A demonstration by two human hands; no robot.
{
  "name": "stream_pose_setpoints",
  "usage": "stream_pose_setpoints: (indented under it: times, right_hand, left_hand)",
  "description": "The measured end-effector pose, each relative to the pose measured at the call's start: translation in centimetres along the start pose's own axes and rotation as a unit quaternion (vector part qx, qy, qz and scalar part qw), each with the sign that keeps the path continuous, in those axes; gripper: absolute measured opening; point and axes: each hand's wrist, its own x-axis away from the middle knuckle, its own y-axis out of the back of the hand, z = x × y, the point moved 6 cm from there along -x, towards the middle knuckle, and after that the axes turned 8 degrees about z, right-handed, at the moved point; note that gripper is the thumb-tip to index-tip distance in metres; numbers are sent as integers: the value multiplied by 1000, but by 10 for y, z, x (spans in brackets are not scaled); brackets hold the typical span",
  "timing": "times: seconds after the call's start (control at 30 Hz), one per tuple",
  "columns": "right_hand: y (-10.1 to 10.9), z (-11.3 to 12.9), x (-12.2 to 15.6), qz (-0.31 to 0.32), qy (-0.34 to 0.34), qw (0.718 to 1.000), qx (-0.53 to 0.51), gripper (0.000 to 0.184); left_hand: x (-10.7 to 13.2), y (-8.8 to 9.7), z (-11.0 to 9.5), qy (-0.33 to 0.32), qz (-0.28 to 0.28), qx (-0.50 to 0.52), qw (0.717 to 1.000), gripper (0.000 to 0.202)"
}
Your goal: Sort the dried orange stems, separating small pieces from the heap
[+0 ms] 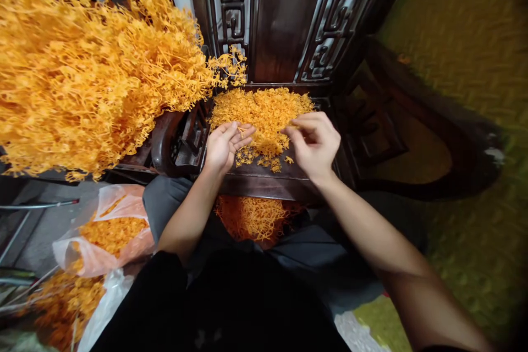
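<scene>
A pile of small orange plastic flower pieces point(264, 110) covers the seat of a dark carved wooden chair point(272, 187). At the pile's left front edge is my left hand point(225, 147), palm turned up, thumb against the forefinger with a thin orange sprig between them. My right hand point(317, 143) hovers over the right side, thumb and forefinger pinched together. What it pinches is too small and blurred to make out. A few loose pieces point(268, 161) lie on the bare wood between the hands.
A big heap of orange flower sprays point(94, 66) rises at the left. Below it stands an open plastic bag point(78, 256) with orange pieces. Under the seat, between my knees, sits a bundle of orange stems point(264, 217). The chair's armrest point(466, 148) curves on the right.
</scene>
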Motion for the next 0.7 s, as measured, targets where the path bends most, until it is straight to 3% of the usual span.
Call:
stream_pose_setpoints:
  times: [0.07, 0.23, 0.33, 0.5, 0.57, 0.6, 0.7]
  right_hand:
    - [3, -28, -10, -22, -98, 989, -110, 18]
    - [-7, -71, -17, 24, -267, 912, -312, 41]
    - [-7, -82, -18, 34, -312, 885, -345, 36]
    - [-8, -93, -19, 64, -334, 865, -369, 35]
    - [-7, -99, -20, 80, -338, 878, -330, 39]
    - [-5, -100, -21, 90, -330, 897, -278, 41]
    - [2, -92, -29, 113, -232, 966, -24, 47]
  left_hand:
    - [1, -2, 0, 7, 18, 9, 1000, 12]
    - [5, -9, -3, 27, 60, -10, 998, 9]
    - [9, -12, -8, 29, 79, -39, 996, 18]
    - [12, -14, -17, 2, 91, -72, 993, 29]
    - [12, -12, -19, -7, 87, -81, 993, 28]
    - [12, -12, -19, -8, 85, -85, 993, 27]
    - [12, -11, -19, 7, 93, -93, 991, 25]
